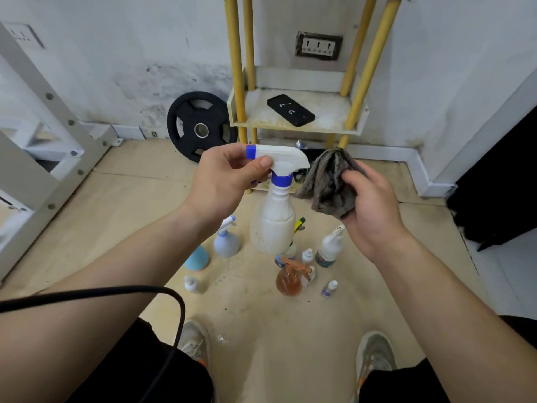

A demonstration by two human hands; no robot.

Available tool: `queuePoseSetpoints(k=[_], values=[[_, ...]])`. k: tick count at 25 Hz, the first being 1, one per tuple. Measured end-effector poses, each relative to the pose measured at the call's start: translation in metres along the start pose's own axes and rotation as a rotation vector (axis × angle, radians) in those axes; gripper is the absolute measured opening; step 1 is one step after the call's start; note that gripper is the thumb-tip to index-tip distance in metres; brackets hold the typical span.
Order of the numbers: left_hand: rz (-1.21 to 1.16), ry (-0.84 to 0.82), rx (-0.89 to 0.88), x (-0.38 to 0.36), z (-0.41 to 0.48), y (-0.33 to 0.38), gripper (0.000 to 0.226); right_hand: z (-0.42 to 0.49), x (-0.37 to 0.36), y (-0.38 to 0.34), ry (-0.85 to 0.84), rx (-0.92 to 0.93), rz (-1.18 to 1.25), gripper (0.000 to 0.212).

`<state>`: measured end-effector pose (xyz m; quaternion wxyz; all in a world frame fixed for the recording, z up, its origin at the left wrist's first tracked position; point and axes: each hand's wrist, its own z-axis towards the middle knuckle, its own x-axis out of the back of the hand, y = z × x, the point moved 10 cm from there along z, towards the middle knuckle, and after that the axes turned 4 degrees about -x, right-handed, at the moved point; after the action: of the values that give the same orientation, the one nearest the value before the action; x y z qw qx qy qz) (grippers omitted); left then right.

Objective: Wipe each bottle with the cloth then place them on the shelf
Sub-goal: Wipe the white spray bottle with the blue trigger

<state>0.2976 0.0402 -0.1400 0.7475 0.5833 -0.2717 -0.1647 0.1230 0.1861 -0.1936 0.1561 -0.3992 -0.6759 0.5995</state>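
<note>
Hands raised level: left hand (223, 181) pinches spray bottle (274, 225) by its head; right hand (372, 205) clutches bunched cloth (328, 181).

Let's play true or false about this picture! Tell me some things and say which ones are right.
1. The left hand holds the white spray bottle by its sprayer top. True.
2. The cloth lies on the floor. False: the right hand grips it.
3. A phone lies on the shelf. True.
4. Every bottle is on the shelf already. False: the other bottles stand on the floor.
</note>
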Motion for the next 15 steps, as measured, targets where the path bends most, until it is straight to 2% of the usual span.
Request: queuePoseSetpoints(k=[2,4,6,10,15], values=[[-0.015,0.005,0.008,-0.007,0.0,-0.003,0.007,0.004,0.004,0.001,0.005,-0.001,0.052,0.032],[-0.01,0.0,0.014,-0.014,0.002,-0.006,0.006,0.007,0.003,-0.01,0.009,0.086,0.04,0.032],[0.018,-0.017,0.011,-0.022,0.003,-0.007,0.011,0.002,-0.002,-0.03,0.016,0.271,-0.148,0.032],[0.058,-0.033,-0.004,-0.035,0.005,-0.01,0.016,-0.019,-0.027,-0.051,0.037,0.66,-0.745,0.04],[0.017,-0.06,-0.007,-0.047,0.005,-0.013,0.014,-0.04,-0.047,-0.04,0.105,0.988,-1.013,0.042]])
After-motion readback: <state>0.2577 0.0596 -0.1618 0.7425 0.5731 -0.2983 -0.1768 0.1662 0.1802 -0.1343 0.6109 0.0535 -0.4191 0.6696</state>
